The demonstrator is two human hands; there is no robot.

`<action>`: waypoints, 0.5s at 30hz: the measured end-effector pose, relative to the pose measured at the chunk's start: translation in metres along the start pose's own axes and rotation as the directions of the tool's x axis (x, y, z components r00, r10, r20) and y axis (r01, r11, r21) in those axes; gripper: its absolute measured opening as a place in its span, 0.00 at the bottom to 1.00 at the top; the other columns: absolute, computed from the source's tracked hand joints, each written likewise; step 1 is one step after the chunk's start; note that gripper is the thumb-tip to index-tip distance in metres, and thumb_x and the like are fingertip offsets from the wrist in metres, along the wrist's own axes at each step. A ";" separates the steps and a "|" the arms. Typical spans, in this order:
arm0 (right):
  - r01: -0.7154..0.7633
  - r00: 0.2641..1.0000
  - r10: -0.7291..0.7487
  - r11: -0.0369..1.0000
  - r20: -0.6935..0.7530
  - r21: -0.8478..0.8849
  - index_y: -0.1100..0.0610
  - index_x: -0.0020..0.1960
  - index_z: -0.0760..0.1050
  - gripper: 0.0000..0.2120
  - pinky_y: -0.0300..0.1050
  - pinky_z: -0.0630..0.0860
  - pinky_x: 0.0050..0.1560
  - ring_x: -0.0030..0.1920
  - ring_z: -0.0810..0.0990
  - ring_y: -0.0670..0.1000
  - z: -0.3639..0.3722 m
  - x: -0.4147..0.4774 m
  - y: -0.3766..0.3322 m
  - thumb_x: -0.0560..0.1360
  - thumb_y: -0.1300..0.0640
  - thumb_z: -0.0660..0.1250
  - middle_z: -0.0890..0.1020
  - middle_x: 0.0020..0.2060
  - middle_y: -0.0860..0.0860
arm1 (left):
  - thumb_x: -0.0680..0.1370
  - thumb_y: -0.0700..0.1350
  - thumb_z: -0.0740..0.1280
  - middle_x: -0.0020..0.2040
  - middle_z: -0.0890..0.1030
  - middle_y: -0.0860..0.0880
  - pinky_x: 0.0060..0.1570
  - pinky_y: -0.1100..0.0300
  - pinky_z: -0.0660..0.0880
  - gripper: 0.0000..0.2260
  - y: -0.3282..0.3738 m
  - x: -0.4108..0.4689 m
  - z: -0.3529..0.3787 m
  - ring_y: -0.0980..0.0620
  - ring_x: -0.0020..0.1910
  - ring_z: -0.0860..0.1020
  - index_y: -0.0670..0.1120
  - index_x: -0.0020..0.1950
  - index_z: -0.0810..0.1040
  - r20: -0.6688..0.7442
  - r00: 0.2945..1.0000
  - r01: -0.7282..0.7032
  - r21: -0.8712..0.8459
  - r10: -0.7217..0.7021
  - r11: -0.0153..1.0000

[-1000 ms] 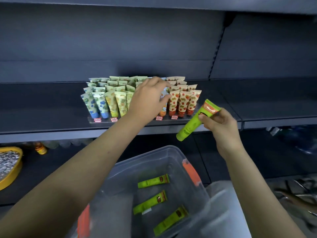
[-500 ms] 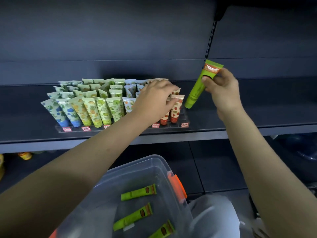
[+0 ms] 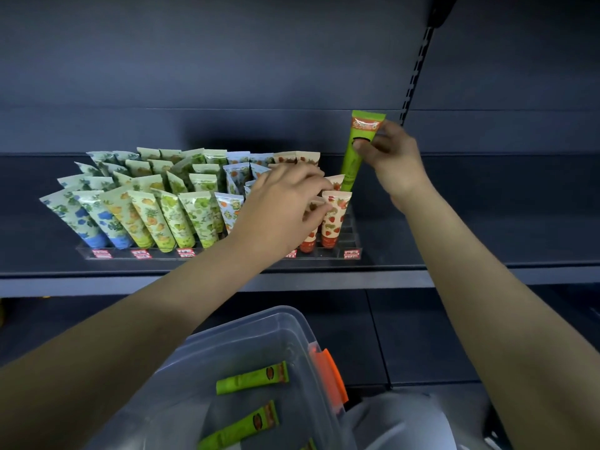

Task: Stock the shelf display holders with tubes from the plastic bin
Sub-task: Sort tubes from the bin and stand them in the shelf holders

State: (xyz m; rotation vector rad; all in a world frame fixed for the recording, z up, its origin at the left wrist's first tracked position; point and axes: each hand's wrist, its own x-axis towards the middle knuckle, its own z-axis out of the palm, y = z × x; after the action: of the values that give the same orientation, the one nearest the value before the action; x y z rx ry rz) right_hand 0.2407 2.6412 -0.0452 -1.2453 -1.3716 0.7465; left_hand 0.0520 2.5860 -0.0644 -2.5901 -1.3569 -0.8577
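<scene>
A clear display holder [image 3: 352,246] on the dark shelf carries several rows of patterned tubes. My right hand [image 3: 388,157] pinches a bright green tube [image 3: 355,151] upright, cap end down, at the holder's back right corner. My left hand [image 3: 285,196] lies over the red strawberry tubes [image 3: 334,219], its fingers curled round one or two of their tops. Below, a clear plastic bin [image 3: 292,323] holds three more green tubes [image 3: 253,380].
The shelf front edge [image 3: 487,274] runs across the view between bin and holder. An orange latch [image 3: 331,375] sits on the bin's right rim. A slotted upright [image 3: 417,66] stands on the back panel just right of my right hand. A pale bag [image 3: 406,423] lies beside the bin.
My right hand has carried the green tube up from below the shelf edge, turned it upright and lowered it toward the holder's right end. My left hand has stayed on the strawberry tubes.
</scene>
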 end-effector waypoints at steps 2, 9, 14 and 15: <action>0.005 1.000 -0.005 1.000 0.007 -0.002 0.53 0.56 0.74 0.10 0.32 0.73 0.47 0.49 0.78 0.45 0.001 0.002 0.000 0.76 0.61 0.67 0.80 0.45 0.46 | 0.77 0.51 0.66 0.62 0.76 0.52 0.63 0.51 0.64 0.13 -0.001 -0.001 0.000 0.48 0.63 0.72 0.50 0.60 0.78 -0.004 1.000 -0.005 0.002 0.005 1.000; -0.006 0.999 0.006 1.000 0.054 -0.012 0.51 0.53 0.76 0.09 0.51 0.76 0.60 0.53 0.81 0.51 -0.003 0.004 0.004 0.74 0.60 0.69 0.82 0.44 0.47 | 0.77 0.51 0.66 0.63 0.75 0.51 0.64 0.50 0.63 0.14 0.001 0.000 -0.003 0.48 0.64 0.71 0.49 0.61 0.78 0.008 1.000 0.000 0.003 0.000 1.000; -0.028 0.999 0.028 0.999 0.040 -0.023 0.46 0.50 0.76 0.09 0.53 0.75 0.61 0.54 0.81 0.50 -0.006 0.004 0.004 0.74 0.59 0.70 0.83 0.46 0.49 | 0.78 0.51 0.65 0.63 0.74 0.52 0.65 0.51 0.62 0.14 0.003 0.001 -0.004 0.49 0.64 0.71 0.50 0.62 0.77 0.009 1.000 0.002 -0.001 -0.002 1.000; -0.031 0.998 0.032 0.999 0.047 -0.021 0.47 0.51 0.76 0.09 0.52 0.75 0.61 0.54 0.81 0.50 -0.006 0.004 0.003 0.74 0.59 0.70 0.83 0.46 0.49 | 0.77 0.51 0.65 0.63 0.74 0.52 0.65 0.51 0.63 0.14 0.003 0.001 -0.004 0.49 0.64 0.71 0.50 0.62 0.77 0.007 1.000 0.004 -0.006 -0.004 1.000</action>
State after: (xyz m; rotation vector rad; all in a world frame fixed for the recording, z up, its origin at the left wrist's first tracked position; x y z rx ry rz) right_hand 0.2476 2.6451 -0.0456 -1.2752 -1.4035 0.7897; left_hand 0.0533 2.5836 -0.0604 -2.5982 -1.3634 -0.8552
